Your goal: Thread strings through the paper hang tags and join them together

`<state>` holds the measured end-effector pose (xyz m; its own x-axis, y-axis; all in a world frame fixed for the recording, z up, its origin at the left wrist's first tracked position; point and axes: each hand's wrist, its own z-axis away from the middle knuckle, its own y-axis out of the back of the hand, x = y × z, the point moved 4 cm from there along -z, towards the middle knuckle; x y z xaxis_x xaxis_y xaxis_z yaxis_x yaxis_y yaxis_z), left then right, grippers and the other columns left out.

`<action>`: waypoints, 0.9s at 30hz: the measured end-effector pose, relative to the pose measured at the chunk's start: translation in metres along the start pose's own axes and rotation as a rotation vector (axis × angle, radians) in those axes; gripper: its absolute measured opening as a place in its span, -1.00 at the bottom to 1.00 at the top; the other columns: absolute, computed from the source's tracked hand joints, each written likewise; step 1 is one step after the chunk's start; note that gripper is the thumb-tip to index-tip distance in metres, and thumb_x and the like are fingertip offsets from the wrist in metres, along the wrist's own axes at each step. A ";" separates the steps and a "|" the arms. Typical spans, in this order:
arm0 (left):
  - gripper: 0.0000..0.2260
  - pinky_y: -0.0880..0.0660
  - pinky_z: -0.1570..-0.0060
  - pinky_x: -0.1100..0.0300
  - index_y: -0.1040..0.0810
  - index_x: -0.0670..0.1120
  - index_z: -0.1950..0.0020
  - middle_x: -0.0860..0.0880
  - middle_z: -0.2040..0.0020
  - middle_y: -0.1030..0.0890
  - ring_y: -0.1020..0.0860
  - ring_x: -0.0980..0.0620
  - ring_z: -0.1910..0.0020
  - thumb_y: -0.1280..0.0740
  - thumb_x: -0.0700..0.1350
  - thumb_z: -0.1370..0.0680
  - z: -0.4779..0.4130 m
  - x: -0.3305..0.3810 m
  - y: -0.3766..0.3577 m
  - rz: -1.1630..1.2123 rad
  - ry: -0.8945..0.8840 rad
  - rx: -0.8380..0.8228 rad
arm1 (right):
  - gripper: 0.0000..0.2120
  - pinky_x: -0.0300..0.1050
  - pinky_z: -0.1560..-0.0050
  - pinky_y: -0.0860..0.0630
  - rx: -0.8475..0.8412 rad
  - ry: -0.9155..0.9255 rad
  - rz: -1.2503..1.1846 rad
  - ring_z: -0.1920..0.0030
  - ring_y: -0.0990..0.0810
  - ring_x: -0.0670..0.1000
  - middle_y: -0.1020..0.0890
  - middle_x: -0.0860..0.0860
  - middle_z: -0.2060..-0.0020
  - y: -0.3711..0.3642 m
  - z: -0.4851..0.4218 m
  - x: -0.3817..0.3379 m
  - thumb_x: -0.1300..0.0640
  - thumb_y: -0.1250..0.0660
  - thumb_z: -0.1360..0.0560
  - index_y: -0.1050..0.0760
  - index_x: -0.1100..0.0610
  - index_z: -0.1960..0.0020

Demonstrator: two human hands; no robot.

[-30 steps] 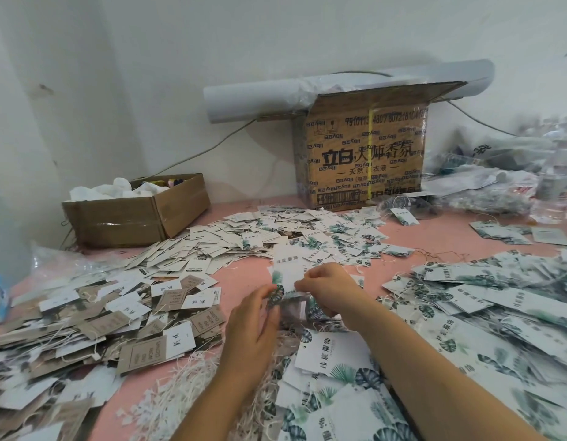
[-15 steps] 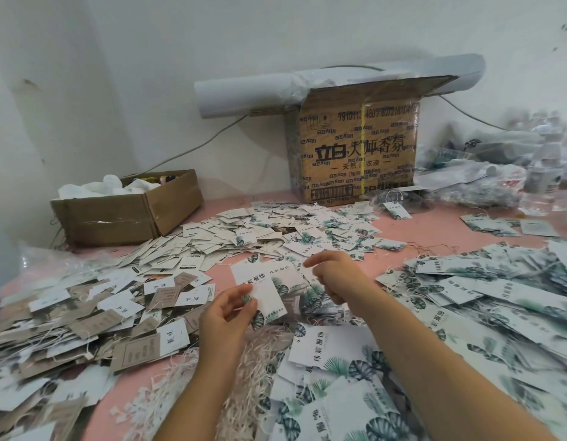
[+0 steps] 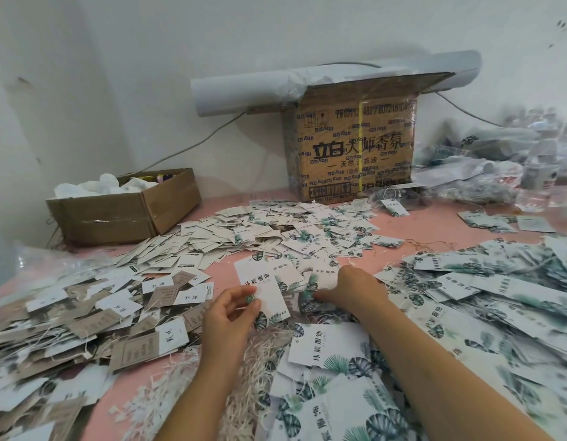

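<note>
Mostly white hang tag (image 3: 262, 286), green leaf print

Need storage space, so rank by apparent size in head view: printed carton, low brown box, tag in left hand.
Printed carton
then low brown box, though these look close
held tag clearly smallest, though nearest

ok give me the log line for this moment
phase: tag pickup | left hand: pinches leaf-print tag | right hand: reaches into leaf tag pile, grip unclear
</note>
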<state>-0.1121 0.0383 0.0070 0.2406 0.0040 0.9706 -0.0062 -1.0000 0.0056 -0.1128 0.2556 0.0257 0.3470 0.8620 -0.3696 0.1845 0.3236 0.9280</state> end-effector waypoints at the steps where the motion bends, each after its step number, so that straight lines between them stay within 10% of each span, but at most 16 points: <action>1: -0.81 -0.46 0.23 0.33 -0.59 0.03 0.06 0.06 0.10 -0.65 -0.60 0.13 0.12 -0.39 -0.27 -0.47 0.000 -0.001 0.000 -0.001 0.001 0.002 | -0.54 -0.20 0.44 -0.27 0.008 0.000 0.000 0.33 -0.46 -0.02 -0.44 -0.04 0.38 0.000 0.000 0.000 -0.25 -0.35 -0.40 -0.27 0.09 0.31; 5: -0.82 -0.47 0.37 0.43 -0.60 0.00 0.08 0.06 0.14 -0.65 -0.60 0.20 0.23 -0.40 -0.28 -0.46 0.000 -0.001 0.000 0.001 0.003 -0.006 | -0.50 -0.21 0.42 -0.30 0.037 -0.014 -0.033 0.32 -0.47 -0.01 -0.52 -0.02 0.34 -0.001 -0.001 0.000 -0.32 -0.22 -0.44 -0.42 0.15 0.17; 10: -0.81 -0.48 0.35 0.43 -0.60 0.00 0.09 0.06 0.19 -0.65 -0.60 0.20 0.24 -0.40 -0.29 -0.45 0.000 -0.001 0.000 0.000 -0.006 -0.016 | -0.46 -0.06 -0.02 -0.45 0.032 0.100 0.019 -0.19 -0.50 0.07 -0.50 0.02 -0.26 -0.006 -0.002 -0.005 -0.24 -0.15 -0.52 -0.23 -0.02 -0.42; 18: -0.81 -0.50 0.35 0.35 -0.60 0.02 0.10 0.07 0.19 -0.64 -0.60 0.25 0.26 -0.41 -0.29 -0.45 0.000 -0.002 -0.001 -0.013 -0.013 -0.016 | -0.50 -0.14 0.08 -0.50 -0.059 0.075 0.008 0.07 -0.56 0.04 -0.62 0.02 0.04 -0.011 -0.006 -0.006 -0.28 -0.29 -0.42 -0.48 0.10 -0.12; 22: -0.81 -0.50 0.33 0.33 -0.59 0.02 0.09 0.05 0.15 -0.64 -0.60 0.18 0.19 -0.41 -0.28 -0.45 0.000 -0.002 0.000 -0.023 -0.017 -0.013 | -0.63 -0.19 0.32 -0.34 0.001 0.084 0.015 0.32 -0.41 0.02 -0.39 -0.04 0.42 -0.012 -0.007 -0.011 -0.14 -0.33 -0.43 -0.28 0.08 0.33; 27: -0.81 -0.51 0.33 0.37 -0.59 0.01 0.10 0.04 0.15 -0.63 -0.59 0.17 0.18 -0.40 -0.29 -0.45 0.001 0.000 -0.001 -0.022 -0.021 -0.016 | -0.64 -0.14 0.22 -0.50 0.064 0.094 -0.008 0.36 -0.42 0.02 -0.42 -0.02 0.41 -0.012 -0.007 -0.012 -0.12 -0.30 -0.47 -0.33 0.11 0.33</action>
<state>-0.1116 0.0395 0.0065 0.2613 0.0257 0.9649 -0.0165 -0.9994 0.0311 -0.1251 0.2440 0.0193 0.2585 0.8932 -0.3679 0.2463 0.3073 0.9192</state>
